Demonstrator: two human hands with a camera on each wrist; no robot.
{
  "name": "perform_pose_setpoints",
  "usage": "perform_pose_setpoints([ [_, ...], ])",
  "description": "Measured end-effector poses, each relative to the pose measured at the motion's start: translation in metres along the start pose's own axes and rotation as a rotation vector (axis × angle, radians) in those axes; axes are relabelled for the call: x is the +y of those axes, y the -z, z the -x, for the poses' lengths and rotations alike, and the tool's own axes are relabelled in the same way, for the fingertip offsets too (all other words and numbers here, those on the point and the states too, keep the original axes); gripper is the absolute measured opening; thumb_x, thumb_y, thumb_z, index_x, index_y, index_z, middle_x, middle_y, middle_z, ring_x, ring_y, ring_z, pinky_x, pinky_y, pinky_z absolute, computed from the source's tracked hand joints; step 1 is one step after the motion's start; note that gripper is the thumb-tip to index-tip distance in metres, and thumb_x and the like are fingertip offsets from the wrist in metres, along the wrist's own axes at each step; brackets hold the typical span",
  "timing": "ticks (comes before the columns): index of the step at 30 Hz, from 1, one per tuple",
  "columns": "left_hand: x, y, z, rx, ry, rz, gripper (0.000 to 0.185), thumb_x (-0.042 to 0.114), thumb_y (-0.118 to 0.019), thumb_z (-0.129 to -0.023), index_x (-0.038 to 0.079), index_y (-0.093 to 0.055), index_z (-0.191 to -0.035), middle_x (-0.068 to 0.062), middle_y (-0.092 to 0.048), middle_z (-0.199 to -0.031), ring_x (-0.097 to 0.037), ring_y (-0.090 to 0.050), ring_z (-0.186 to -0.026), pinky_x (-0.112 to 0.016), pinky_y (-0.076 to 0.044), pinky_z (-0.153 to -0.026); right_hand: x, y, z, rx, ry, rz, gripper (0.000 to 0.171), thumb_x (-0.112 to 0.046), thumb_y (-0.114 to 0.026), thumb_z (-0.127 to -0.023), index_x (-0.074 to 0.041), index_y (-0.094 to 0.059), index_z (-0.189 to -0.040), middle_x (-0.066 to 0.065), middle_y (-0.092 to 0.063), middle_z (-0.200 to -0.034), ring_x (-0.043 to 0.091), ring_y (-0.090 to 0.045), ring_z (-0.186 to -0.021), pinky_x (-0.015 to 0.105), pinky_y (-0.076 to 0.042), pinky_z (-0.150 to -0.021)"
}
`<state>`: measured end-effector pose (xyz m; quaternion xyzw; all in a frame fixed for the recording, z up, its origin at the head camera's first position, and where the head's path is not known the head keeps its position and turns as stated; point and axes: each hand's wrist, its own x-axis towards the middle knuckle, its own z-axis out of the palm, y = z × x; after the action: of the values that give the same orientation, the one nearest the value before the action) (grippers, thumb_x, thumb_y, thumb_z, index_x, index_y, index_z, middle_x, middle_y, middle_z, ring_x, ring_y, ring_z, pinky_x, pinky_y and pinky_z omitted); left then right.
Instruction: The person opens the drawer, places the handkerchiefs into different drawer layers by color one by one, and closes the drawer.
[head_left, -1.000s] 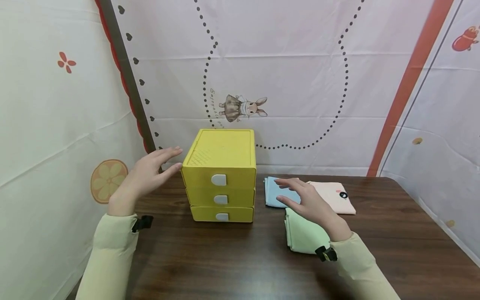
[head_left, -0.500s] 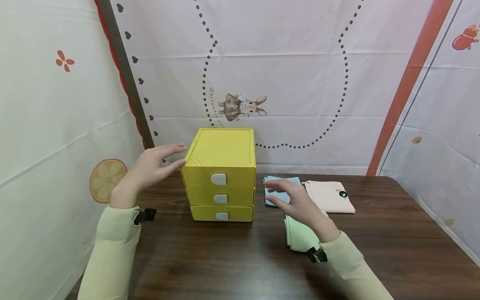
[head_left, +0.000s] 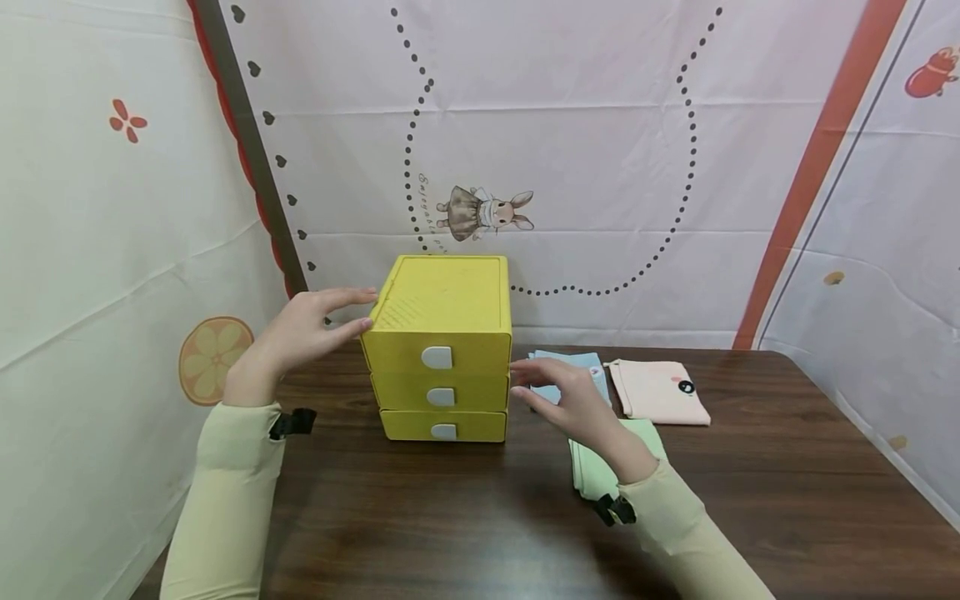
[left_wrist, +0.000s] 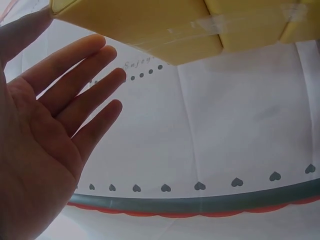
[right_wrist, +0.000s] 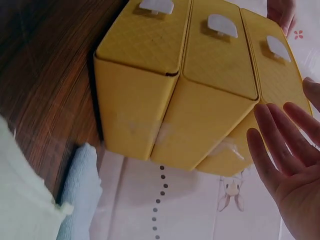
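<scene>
1. A yellow drawer box [head_left: 442,292] is standing upright near the back of the brown tabletop [head_left: 420,517]. Its three white handles [head_left: 437,357] are facing us, and all its drawers are looking closed.
2. We are holding our left hand [head_left: 292,337] by the top left edge of the box. Its fingers are lying straight and a little spread, with the thumb apart. The thumb tip is seeming to touch the box corner, but we cannot tell for sure.
3. We are holding our right hand [head_left: 581,404] by the right side of the box. Its fingers are bending softly, away from the thumb, and pinching nothing. We cannot tell if the tips are touching the box.
4. A green cloth [head_left: 588,468] is lying under our right wrist. A blue cloth [head_left: 582,360] is lying behind that hand, and a pink pouch [head_left: 651,392] is lying to the right of the blue one.
5. If one hand is pushing harder, we are thinking the box could slide or turn, because the tabletop is looking smooth.
6. If we are pushing only up high, the box could tip, or its stacked parts could shift.
7. If our right sleeve [head_left: 678,525] is dipping low, it could drag the green cloth.
</scene>
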<state>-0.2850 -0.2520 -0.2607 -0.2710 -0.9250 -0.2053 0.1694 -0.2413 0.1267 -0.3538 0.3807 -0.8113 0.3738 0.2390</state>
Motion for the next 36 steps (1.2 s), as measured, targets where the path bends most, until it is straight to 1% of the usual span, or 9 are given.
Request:
perform_pose_setpoints([
  [3, 0.000, 0.000, -0.001, -0.014, 0.000, 0.022, 0.046, 0.043, -0.060, -0.091, 0.020, -0.059, -0.131, 0.000, -0.058, -0.134, -0.025, -0.050, -0.127, -0.051, -0.040, -0.100, -0.002, -0.003, -0.003, 0.004, 0.006, -0.015, 0.030, -0.019, -0.069, -0.088, -0.008, -0.066, -0.116, 0.004, -0.070, -0.107, 0.019, -0.069, -0.090, 0.032, -0.055, -0.079],
  [8, -0.004, -0.001, -0.003, -0.037, 0.043, 0.069, 0.045, 0.045, -0.061, -0.090, 0.023, -0.060, -0.130, 0.002, -0.058, -0.133, -0.023, -0.050, -0.127, -0.052, -0.042, -0.098, -0.005, -0.007, -0.007, 0.017, 0.023, -0.027, 0.029, -0.017, -0.069, -0.088, -0.007, -0.066, -0.114, 0.004, -0.071, -0.105, 0.015, -0.069, -0.088, 0.031, -0.055, -0.077],
  [13, -0.009, -0.001, -0.004, -0.051, 0.075, 0.113, 0.045, 0.047, -0.063, -0.088, 0.027, -0.061, -0.129, 0.003, -0.058, -0.133, -0.023, -0.049, -0.128, -0.053, -0.039, -0.100, -0.008, -0.012, -0.011, 0.027, 0.024, -0.032, 0.029, -0.019, -0.068, -0.088, -0.007, -0.066, -0.114, 0.003, -0.072, -0.105, 0.010, -0.069, -0.088, 0.028, -0.054, -0.077],
  [18, -0.014, 0.000, -0.003, -0.072, 0.089, 0.161, 0.044, 0.045, -0.064, -0.088, 0.029, -0.060, -0.129, 0.004, -0.058, -0.134, -0.024, -0.047, -0.129, -0.055, -0.036, -0.102, -0.012, -0.016, -0.015, 0.033, -0.002, -0.050, 0.028, -0.020, -0.067, -0.089, -0.006, -0.066, -0.113, 0.004, -0.072, -0.102, 0.008, -0.068, -0.087, 0.027, -0.055, -0.075],
  [25, -0.020, 0.001, -0.004, -0.103, 0.102, 0.238, 0.043, 0.044, -0.064, -0.088, 0.032, -0.059, -0.129, 0.003, -0.057, -0.134, -0.024, -0.044, -0.132, -0.057, -0.033, -0.104, -0.016, -0.025, -0.021, 0.032, -0.068, -0.064, 0.027, -0.022, -0.066, -0.090, -0.006, -0.067, -0.112, 0.004, -0.073, -0.098, 0.008, -0.069, -0.085, 0.023, -0.055, -0.073],
  [32, -0.024, 0.002, -0.006, -0.125, 0.124, 0.275, 0.044, 0.046, -0.066, -0.086, 0.036, -0.059, -0.128, 0.009, -0.057, -0.134, -0.019, -0.043, -0.132, -0.056, -0.034, -0.104, -0.020, -0.034, -0.025, 0.030, -0.100, -0.102, 0.027, -0.022, -0.066, -0.090, -0.005, -0.067, -0.110, 0.006, -0.073, -0.098, 0.011, -0.070, -0.085, 0.024, -0.055, -0.074],
  [36, -0.027, 0.002, -0.007, -0.140, 0.128, 0.285, 0.044, 0.046, -0.068, -0.085, 0.036, -0.060, -0.128, 0.011, -0.057, -0.133, -0.017, -0.044, -0.131, -0.055, -0.033, -0.105, -0.023, -0.038, -0.027, 0.045, -0.126, -0.109, 0.026, -0.024, -0.067, -0.089, -0.006, -0.068, -0.108, 0.003, -0.074, -0.094, 0.011, -0.070, -0.081, 0.024, -0.055, -0.072],
])
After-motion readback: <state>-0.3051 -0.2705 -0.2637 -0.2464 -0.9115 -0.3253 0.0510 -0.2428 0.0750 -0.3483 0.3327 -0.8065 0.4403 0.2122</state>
